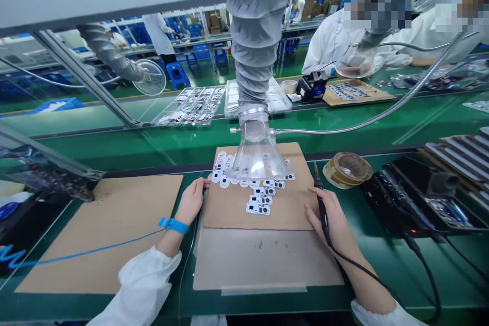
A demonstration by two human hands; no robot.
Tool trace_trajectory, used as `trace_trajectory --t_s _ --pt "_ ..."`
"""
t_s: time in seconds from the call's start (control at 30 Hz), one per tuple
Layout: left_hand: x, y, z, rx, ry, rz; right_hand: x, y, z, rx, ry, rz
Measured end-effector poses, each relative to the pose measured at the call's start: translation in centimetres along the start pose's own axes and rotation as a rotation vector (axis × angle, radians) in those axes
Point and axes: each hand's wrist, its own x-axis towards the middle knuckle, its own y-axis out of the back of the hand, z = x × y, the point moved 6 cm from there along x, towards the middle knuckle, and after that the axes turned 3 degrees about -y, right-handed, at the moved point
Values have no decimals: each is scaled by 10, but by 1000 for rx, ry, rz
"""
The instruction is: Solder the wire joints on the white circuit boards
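Observation:
My right hand [331, 214] is closed around a soldering iron [323, 210], its tip pointing up and away, with fingers against the right edge of a cardboard sheet [225, 212]. At the sheet's left edge, my left hand [192, 198] is pinched around a thin strand of solder wire [186, 270] that trails down toward the bench front. Small white circuit boards [259, 208] with black parts lie in rows on the cardboard. Behind them, some rounded white boards [218, 167] are partly covered by a clear extraction hood [260, 158].
A blue wrist strap [173, 225] with its cord crosses left over another cardboard sheet [114, 234]. To the right are a tape roll [347, 169] and a black soldering station [397, 204]. Trays of parts [194, 105] stand beyond; a co-worker [328, 43] sits opposite.

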Motion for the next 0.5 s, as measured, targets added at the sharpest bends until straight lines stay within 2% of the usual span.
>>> trace_trajectory --t_s 0.1,0.2,0.27,0.33,0.43,0.5 --pt "15 3 9 48 -70 -41 11 -5 3 -19 -23 13" --pt "15 -3 37 224 -295 -53 13 -9 5 -17 -39 37" --pt "6 -23 62 368 -512 -126 11 -11 6 -12 -42 43" --pt "-5 -51 84 434 -684 -254 8 -13 6 -15 -42 49" --pt "-13 -84 109 437 -828 -417 5 -14 6 -24 -30 61" --pt "-11 -95 121 443 -881 -462 5 -13 4 -29 -21 71"
